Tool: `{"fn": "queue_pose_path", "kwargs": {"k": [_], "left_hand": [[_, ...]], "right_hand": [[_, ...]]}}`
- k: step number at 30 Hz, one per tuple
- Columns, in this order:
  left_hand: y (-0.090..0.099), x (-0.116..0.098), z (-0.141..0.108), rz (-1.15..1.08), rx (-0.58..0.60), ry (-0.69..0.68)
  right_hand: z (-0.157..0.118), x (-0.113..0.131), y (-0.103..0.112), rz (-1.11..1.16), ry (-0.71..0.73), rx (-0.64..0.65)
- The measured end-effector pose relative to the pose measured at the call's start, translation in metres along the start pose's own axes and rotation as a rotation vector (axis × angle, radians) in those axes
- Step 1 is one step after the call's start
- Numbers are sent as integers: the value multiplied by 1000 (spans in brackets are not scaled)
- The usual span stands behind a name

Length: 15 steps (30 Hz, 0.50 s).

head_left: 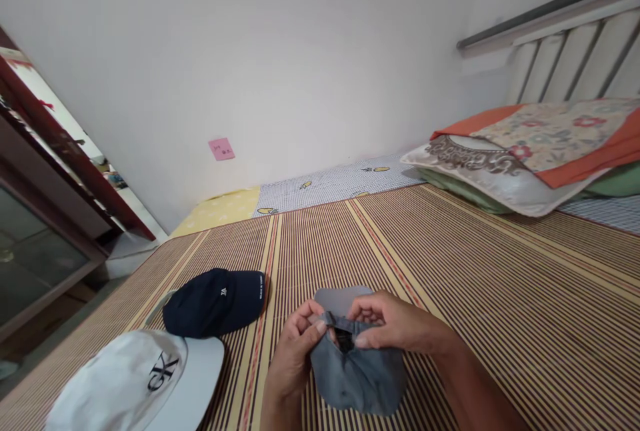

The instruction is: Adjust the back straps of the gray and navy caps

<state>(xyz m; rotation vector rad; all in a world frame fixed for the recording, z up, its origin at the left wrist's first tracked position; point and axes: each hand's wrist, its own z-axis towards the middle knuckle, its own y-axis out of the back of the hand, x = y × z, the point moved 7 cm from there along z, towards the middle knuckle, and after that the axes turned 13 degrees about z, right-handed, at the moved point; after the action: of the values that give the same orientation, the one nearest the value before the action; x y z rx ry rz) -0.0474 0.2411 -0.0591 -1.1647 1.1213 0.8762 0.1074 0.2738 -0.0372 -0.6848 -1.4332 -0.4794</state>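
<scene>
A grey-blue baseball cap [357, 381] is between my hands, its back opening and strap facing me and its paler brim pointing away. My left hand [296, 344] pinches the strap's left side near the buckle. On the other side, my right hand [393, 324] grips the strap and the edge of the opening, thumb in front and fingers partly hidden behind. To the left lies a navy cap [200, 304] with small white lettering. Nearer to me is a white cap [110, 377] with dark letters, its brim touching or just under the navy one; I cannot tell which.
A striped bamboo mat [320, 251] covers the bed. Stacked pillows [545, 144] lie at the far right by a radiator [575, 61]. A pink note [221, 149] is stuck on the white wall [310, 51]. A doorway with a dark red frame [75, 144] stands at the left.
</scene>
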Motion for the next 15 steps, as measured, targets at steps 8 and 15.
{"fn": "queue_pose_path", "kwargs": {"k": [8, 15], "left_hand": [[1, 3, -1, 12, 108, -6], [0, 0, -6, 35, 151, 35]], "right_hand": [[-2, 0, 7, 61, 48, 0], [-7, -3, 17, 155, 61, 3]]}}
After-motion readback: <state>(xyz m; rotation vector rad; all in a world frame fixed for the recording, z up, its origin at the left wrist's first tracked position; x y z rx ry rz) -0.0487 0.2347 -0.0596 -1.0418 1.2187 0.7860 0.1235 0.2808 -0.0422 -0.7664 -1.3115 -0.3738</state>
